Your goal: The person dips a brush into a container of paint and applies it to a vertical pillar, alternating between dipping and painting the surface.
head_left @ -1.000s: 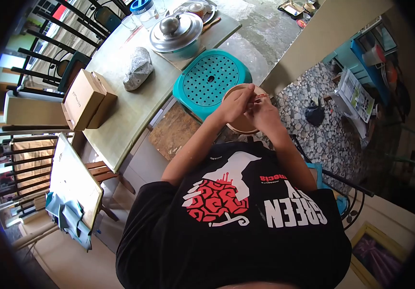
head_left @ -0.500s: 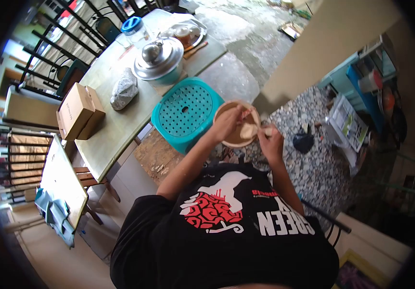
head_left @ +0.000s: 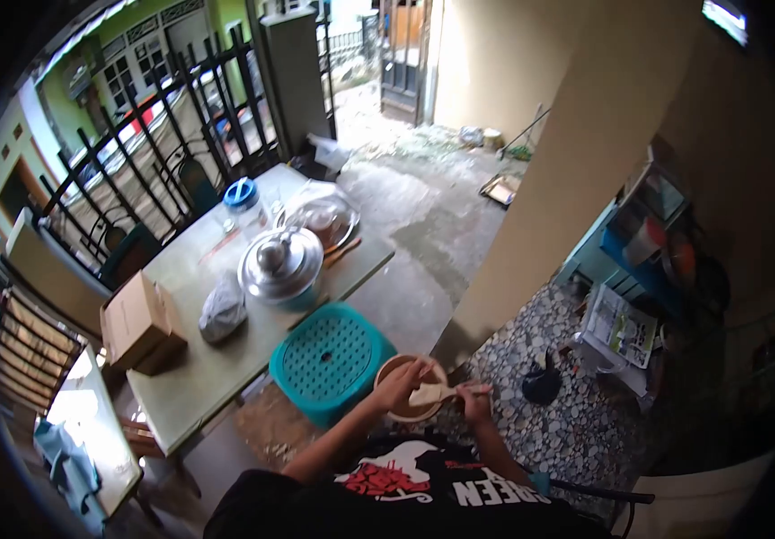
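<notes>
A tan round bowl (head_left: 412, 415) stands close in front of my body, beside the turquoise stool (head_left: 329, 359). My right hand (head_left: 474, 402), at the bowl's right edge, is closed round the handle of a pale, flat-bladed spatula (head_left: 429, 394). Its blade points left, across the bowl's opening. Over the left part of the bowl is my left hand (head_left: 398, 384), with bent fingers near the blade. Whatever those fingertips pinch is too small to make out. The hands and blade hide most of the bowl's inside.
Left of the stool, a long table (head_left: 191, 377) bears a cardboard box (head_left: 140, 319), a grey plastic bag (head_left: 224, 310), a lidded metal pot (head_left: 277, 269) and a blue-lidded jar (head_left: 243, 205). On the pebble-patterned floor (head_left: 513, 440) lies a black bag (head_left: 542, 384). A wall corner (head_left: 531, 225) rises ahead.
The head view has tilted up, showing more of the gate and yard. The spatula blade now lies more level, nearer my left fingers. Both hands remain at the bowl.
</notes>
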{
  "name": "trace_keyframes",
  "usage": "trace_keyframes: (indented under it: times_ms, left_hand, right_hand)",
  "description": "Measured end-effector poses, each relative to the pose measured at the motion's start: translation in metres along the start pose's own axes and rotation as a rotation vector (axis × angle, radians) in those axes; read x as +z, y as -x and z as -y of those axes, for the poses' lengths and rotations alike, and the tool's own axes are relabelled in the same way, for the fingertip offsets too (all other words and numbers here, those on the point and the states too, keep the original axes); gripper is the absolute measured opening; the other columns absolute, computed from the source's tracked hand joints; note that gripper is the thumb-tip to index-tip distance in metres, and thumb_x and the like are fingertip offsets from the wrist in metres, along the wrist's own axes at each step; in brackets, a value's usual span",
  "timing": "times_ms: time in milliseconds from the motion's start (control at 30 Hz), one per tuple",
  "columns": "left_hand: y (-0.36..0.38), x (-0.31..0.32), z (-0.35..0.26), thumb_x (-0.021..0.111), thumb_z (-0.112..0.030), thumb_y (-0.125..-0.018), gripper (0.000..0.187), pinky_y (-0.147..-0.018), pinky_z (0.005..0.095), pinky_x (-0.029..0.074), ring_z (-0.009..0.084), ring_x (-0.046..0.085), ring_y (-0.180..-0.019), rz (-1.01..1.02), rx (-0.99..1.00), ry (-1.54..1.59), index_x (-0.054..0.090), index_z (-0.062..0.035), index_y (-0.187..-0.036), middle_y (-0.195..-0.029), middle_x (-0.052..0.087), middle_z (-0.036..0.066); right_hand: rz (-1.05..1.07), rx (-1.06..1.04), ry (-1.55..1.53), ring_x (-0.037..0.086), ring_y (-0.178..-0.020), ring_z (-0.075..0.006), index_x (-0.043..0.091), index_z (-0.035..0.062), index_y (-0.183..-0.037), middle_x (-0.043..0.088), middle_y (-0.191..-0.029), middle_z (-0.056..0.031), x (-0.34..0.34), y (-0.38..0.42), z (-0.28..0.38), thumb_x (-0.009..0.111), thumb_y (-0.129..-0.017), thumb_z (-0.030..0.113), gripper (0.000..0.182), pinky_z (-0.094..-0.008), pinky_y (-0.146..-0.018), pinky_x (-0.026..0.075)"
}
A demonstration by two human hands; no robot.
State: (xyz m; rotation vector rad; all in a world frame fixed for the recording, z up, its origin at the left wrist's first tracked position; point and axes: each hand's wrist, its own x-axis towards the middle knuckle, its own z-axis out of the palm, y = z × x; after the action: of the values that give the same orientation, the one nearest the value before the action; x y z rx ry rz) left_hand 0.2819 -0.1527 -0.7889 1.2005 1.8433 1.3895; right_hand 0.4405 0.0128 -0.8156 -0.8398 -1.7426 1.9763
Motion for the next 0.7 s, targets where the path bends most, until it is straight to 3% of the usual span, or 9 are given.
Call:
trace_keyframes:
  times_ms: [33, 67, 100, 133, 233, 267, 333, 433, 700]
  left_hand:
    - [-0.001, 0.002, 0.020, 0.060, -0.002, -0.073, 0.063, -0.079, 0.0351, 0.045, 0.0283, 0.054, -0.087, 0.047, -0.050, 0.129, 0.031, -0.0005, -0.129, -0.098, 0.052, 0.018]
    - [0.005, -0.012, -0.021, 0.053, -0.013, -0.085, 0.044, -0.080, 0.0327, 0.044, 0.0242, 0.055, -0.087, -0.005, 0.055, -0.090, 0.039, 0.0000, -0.124, -0.098, 0.054, 0.015]
    - [0.001, -0.018, -0.057, 0.039, -0.029, -0.095, 0.038, -0.080, 0.0309, 0.044, 0.0183, 0.055, -0.088, -0.064, -0.325, 0.435, 0.048, -0.0002, -0.118, -0.100, 0.056, 0.011]
    - [0.004, -0.021, -0.055, 0.026, -0.042, -0.097, 0.051, -0.081, 0.0287, 0.044, 0.0137, 0.054, -0.090, -0.010, -0.151, 0.117, 0.054, -0.0010, -0.110, -0.100, 0.056, 0.008]
    - [0.009, -0.029, -0.056, 0.030, -0.039, -0.097, 0.046, -0.075, 0.0289, 0.047, 0.0168, 0.055, -0.087, -0.013, -0.274, 0.302, 0.052, -0.0010, -0.109, -0.097, 0.055, 0.009]
    - [0.011, -0.030, -0.032, 0.030, -0.038, -0.097, 0.044, -0.076, 0.0287, 0.047, 0.0164, 0.055, -0.085, -0.036, -0.023, -0.019, 0.052, -0.0017, -0.109, -0.096, 0.056, 0.009]
    - [0.012, -0.031, -0.041, 0.029, -0.037, -0.097, 0.044, -0.078, 0.0288, 0.046, 0.0162, 0.055, -0.085, 0.002, -0.325, 0.579, 0.053, -0.0017, -0.108, -0.096, 0.057, 0.009]
    - [0.018, -0.040, -0.073, 0.030, -0.038, -0.097, 0.045, -0.075, 0.0274, 0.045, 0.0146, 0.055, -0.083, 0.048, -0.318, 0.720, 0.055, -0.0015, -0.103, -0.092, 0.057, 0.008]
    - [0.026, -0.049, -0.044, 0.030, -0.039, -0.096, 0.046, -0.062, 0.0237, 0.043, 0.0102, 0.052, -0.071, 0.136, -0.272, 0.429, 0.057, -0.0014, -0.097, -0.083, 0.056, 0.004]
  right_hand:
    - [-0.024, 0.020, 0.012, 0.056, -0.069, -0.0127, 0.057, 0.0040, -0.082, 0.058, -0.074, -0.0018, 0.007, 0.011, 0.023, 0.057, -0.082, 0.013, 0.009, -0.0262, -0.062, 0.044]
    - [0.021, 0.044, 0.040, 0.056, -0.071, -0.0130, 0.058, 0.0037, -0.081, 0.058, -0.073, -0.0020, 0.005, 0.011, 0.012, 0.057, -0.082, 0.015, 0.011, -0.0268, -0.063, 0.044]
    - [0.010, -0.028, 0.093, 0.055, -0.066, -0.0114, 0.059, 0.0039, -0.080, 0.057, -0.068, -0.0012, 0.008, 0.014, 0.004, 0.058, -0.081, 0.015, 0.012, -0.0258, -0.060, 0.044]
    - [0.001, -0.093, 0.152, 0.054, -0.061, -0.0097, 0.060, 0.0040, -0.079, 0.056, -0.063, -0.0003, 0.010, 0.015, -0.001, 0.058, -0.080, 0.016, 0.012, -0.0248, -0.057, 0.043]
    - [0.010, 0.013, -0.025, 0.053, -0.059, -0.0102, 0.061, 0.0029, -0.079, 0.055, -0.060, -0.0007, 0.012, 0.019, 0.003, 0.060, -0.080, 0.017, 0.014, -0.0256, -0.057, 0.043]
    - [0.032, 0.049, 0.013, 0.054, -0.059, -0.0099, 0.061, 0.0032, -0.082, 0.057, -0.063, -0.0011, 0.016, 0.024, 0.006, 0.060, -0.080, 0.017, 0.014, -0.0247, -0.055, 0.043]
    - [0.039, 0.078, 0.054, 0.055, -0.059, -0.0096, 0.062, 0.0034, -0.084, 0.060, -0.066, -0.0015, 0.019, 0.026, 0.003, 0.059, -0.081, 0.017, 0.015, -0.0238, -0.054, 0.043]
    - [0.052, -0.006, 0.054, 0.055, -0.060, -0.0098, 0.062, 0.0038, -0.086, 0.061, -0.068, -0.0018, 0.020, 0.023, -0.009, 0.060, -0.081, 0.018, 0.015, -0.0235, -0.054, 0.044]
    - [0.016, 0.092, -0.028, 0.056, -0.065, -0.0105, 0.060, 0.0052, -0.089, 0.061, -0.078, -0.0023, 0.045, 0.055, 0.005, 0.060, -0.082, 0.020, 0.016, -0.0243, -0.059, 0.046]
